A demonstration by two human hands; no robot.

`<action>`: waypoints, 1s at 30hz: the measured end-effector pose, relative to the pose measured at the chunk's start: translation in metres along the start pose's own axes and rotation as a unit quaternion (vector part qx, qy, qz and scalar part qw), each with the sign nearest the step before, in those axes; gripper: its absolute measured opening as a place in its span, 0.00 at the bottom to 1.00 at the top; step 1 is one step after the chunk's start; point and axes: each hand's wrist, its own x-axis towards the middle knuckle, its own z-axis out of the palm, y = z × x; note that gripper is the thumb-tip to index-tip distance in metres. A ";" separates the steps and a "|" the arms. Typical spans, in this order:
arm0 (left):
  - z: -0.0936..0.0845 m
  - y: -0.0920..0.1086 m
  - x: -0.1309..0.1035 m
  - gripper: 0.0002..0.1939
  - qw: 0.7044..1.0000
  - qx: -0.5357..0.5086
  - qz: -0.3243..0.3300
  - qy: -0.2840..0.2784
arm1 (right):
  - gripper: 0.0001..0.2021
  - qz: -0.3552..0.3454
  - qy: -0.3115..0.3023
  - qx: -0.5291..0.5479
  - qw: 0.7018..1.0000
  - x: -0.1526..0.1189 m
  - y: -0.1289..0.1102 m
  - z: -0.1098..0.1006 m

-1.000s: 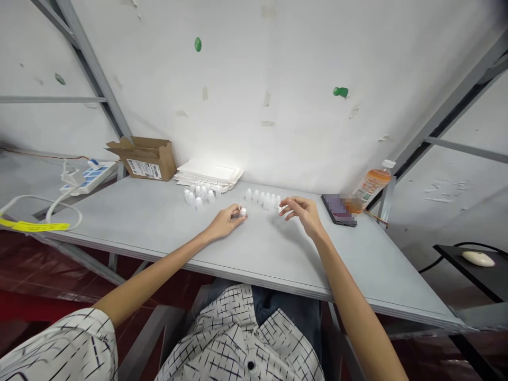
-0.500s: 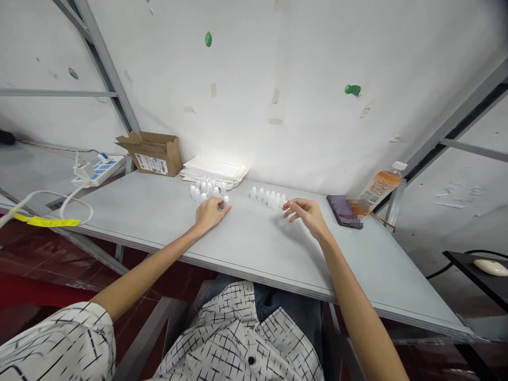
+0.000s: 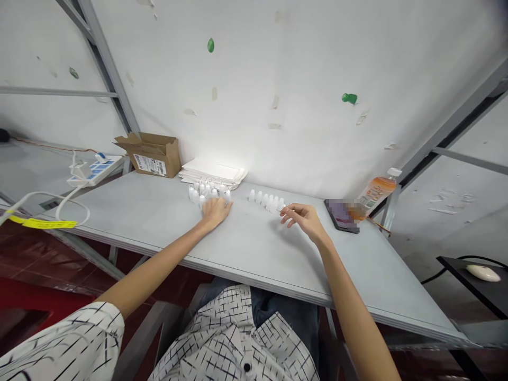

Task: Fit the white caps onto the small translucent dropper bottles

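Observation:
A cluster of small white dropper bottles (image 3: 203, 189) stands on the grey table, left of centre. My left hand (image 3: 216, 210) rests palm down at the near side of this cluster, with its thumb beside the rightmost bottle (image 3: 227, 196). Its other fingers point away among the bottles and are largely hidden, so their grip does not show. To the right, small white pieces (image 3: 266, 201), shaped like bottles or caps, stand in a short row. My right hand (image 3: 300, 218) hovers by the near end of that row, open, fingers loosely bent and apart, nothing visible in them.
Behind the cluster lies a stack of white sheets (image 3: 214, 172), with an open cardboard box (image 3: 154, 156) to its left. A phone (image 3: 337, 214) and a bottle of orange drink (image 3: 377, 193) are at the right. A power strip (image 3: 97, 172) with cables sits far left.
My left hand has shifted slightly right and turned more palm down, and the rightmost bottle now stands closer to the cluster. My right hand stays by the row; the view has shifted a little.

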 end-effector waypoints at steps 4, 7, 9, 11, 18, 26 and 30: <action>-0.003 0.001 -0.008 0.24 1.000 0.016 0.012 -0.008 | 0.17 0.005 0.019 -0.001 1.000 0.002 0.003 -0.004; -0.005 0.000 -0.016 0.23 0.999 0.027 0.027 -0.016 | 0.17 0.007 0.038 -0.014 0.999 0.004 0.007 -0.006; -0.007 -0.001 -0.021 0.23 0.998 0.040 0.037 -0.013 | 0.17 0.009 0.045 -0.024 0.999 0.005 0.010 -0.007; -0.008 -0.002 -0.026 0.23 0.998 0.048 0.051 -0.008 | 0.16 0.011 0.050 -0.036 0.998 0.005 0.012 -0.007; -0.002 0.019 -0.050 0.19 0.982 -0.014 0.187 -0.006 | 0.10 -0.032 0.124 -0.222 0.967 0.010 0.030 -0.005; 0.012 0.072 -0.026 0.17 0.934 -0.067 0.351 0.013 | 0.20 -0.075 0.116 -0.464 0.875 0.024 0.046 0.014; 0.018 0.074 -0.016 0.17 0.926 -0.083 0.367 0.018 | 0.22 -0.061 0.105 -0.514 0.849 0.030 0.044 0.021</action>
